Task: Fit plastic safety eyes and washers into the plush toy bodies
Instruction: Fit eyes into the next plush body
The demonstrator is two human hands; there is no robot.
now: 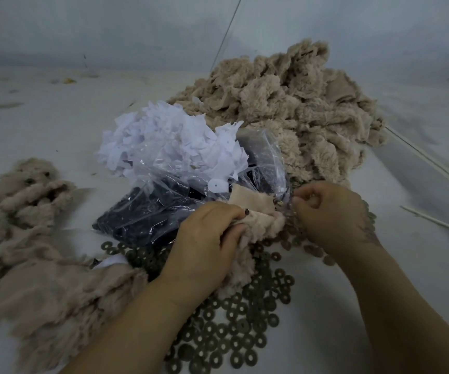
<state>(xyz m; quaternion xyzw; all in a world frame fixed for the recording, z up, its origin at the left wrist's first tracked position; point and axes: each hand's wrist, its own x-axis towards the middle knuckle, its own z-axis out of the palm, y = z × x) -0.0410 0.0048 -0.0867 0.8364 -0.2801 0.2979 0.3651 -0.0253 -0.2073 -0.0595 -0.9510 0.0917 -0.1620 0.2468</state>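
My left hand (207, 238) grips a beige plush toy body (258, 225) turned partly inside out, with a dark eye (247, 211) at my fingertip. My right hand (328, 211) has its fingers curled and pinches a small piece, seemingly a washer, at the fabric's edge near a metal post (279, 203). Several dark ring washers (245, 319) lie scattered on the table under and in front of both hands. A clear plastic bag of black safety eyes (147, 214) lies just behind my left hand.
A heap of white cut pieces (169, 141) sits on the bag. A big pile of beige plush bodies (299, 103) rises at the back right; more plush bodies (37, 238) lie at the left. Thin white sticks (434, 163) lie at the right on the white table (42, 125).
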